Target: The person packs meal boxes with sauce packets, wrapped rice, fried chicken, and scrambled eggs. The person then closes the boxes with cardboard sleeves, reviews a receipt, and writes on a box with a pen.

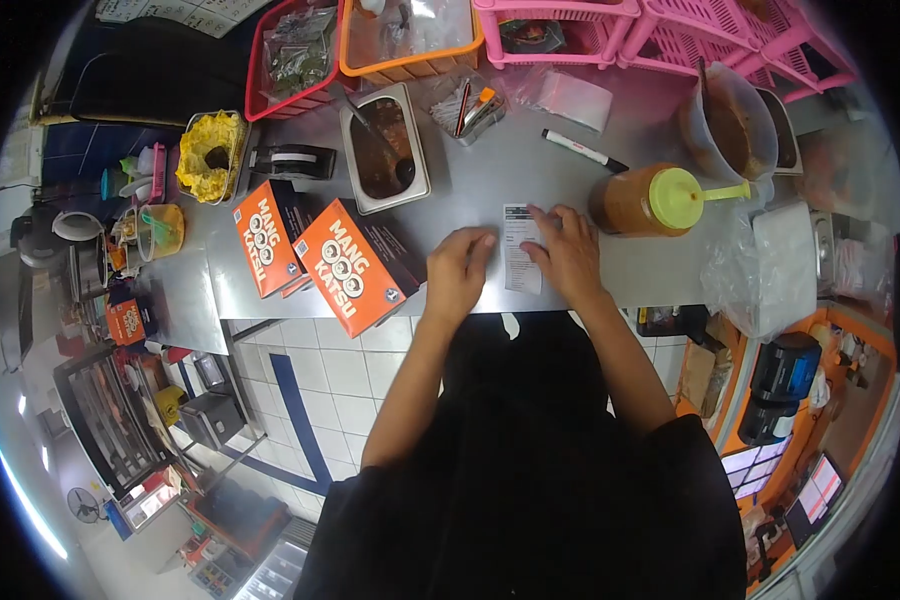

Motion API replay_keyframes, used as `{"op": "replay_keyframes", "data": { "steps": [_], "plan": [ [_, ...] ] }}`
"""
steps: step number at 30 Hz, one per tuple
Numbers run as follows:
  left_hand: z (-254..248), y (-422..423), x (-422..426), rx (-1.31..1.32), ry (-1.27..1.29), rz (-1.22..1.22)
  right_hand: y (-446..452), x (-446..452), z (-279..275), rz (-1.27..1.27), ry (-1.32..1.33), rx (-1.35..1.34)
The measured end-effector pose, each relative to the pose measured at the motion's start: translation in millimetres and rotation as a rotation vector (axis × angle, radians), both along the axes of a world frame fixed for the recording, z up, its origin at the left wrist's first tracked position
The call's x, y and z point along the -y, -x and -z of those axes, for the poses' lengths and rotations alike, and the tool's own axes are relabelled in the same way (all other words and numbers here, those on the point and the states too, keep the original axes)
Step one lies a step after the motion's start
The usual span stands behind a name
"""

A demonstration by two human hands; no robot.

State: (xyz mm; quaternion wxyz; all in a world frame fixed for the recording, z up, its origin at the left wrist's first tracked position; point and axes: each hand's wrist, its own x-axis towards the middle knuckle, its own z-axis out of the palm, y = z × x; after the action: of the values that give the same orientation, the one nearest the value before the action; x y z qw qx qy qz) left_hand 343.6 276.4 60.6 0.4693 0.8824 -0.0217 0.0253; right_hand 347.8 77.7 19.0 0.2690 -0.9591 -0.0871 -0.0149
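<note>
A narrow printed receipt [521, 255] lies on the steel counter between my hands. My right hand [572, 258] is over its right edge, fingers apart, with the thumb and index fingertips resting on the paper. To the left of the slip is my left hand [457, 277], its fingers curled and the thumb close to the index finger. Nothing shows in that hand. Two orange and black printed boxes [342, 268] stand to its left, the nearer one reaching almost to my left wrist. A squeeze bottle [638, 199] of brown sauce with a yellow-green cap lies right of my right hand.
Beyond my hands are a metal pan [390, 150] of sauce with a ladle, a marker [583, 150] and a tape dispenser [292, 161]. Red and orange baskets [410, 66] and pink racks [560, 50] line the back. Plastic bags [782, 270] and a sauce jug [730, 140] are at right.
</note>
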Motion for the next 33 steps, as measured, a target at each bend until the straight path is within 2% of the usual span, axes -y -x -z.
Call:
{"op": "replay_keyframes", "data": {
  "steps": [1, 4, 12, 15, 18, 19, 22, 23, 26, 27, 33],
  "plan": [
    [-10, -10, 3, -0.116, 0.116, 0.057, -2, -1, -3, 0.016, 0.001, -0.042],
    [-41, -29, 14, -0.216, 0.242, 0.174, -6, -4, -10, 0.059, 0.002, -0.133],
    [-81, -14, 6, -0.330, 0.436, 0.075, -8, -6, -10, -0.058, 0.000, -0.128],
    [-99, 5, -15, -0.214, 0.556, -0.032, 1, -25, -1, 0.010, -1.167, -0.545],
    [-120, 20, -48, -0.174, 0.556, -0.147, -3, -55, -82, -0.072, -1.349, -0.719],
    [-129, 23, -54, -0.162, 0.542, -0.204, -5, -67, -101, -0.110, -1.363, -0.801],
    [-147, 24, -89, -0.240, 0.595, -0.262, -13, -111, -114, -0.375, -1.291, -0.761],
    [-145, 23, -100, -0.232, 0.574, -0.300, -17, -124, -121, -0.378, -1.230, -0.853],
    [-125, 14, -133, -0.120, 0.474, -0.385, -19, -158, -135, -0.243, -1.096, -0.905],
    [-118, 10, -142, -0.102, 0.402, -0.410, -18, -167, -117, -0.284, -1.065, -0.855],
    [-75, 0, -168, -0.004, 0.157, -0.484, -7, -190, -115, -0.179, -0.857, -0.775]
  ]
}}
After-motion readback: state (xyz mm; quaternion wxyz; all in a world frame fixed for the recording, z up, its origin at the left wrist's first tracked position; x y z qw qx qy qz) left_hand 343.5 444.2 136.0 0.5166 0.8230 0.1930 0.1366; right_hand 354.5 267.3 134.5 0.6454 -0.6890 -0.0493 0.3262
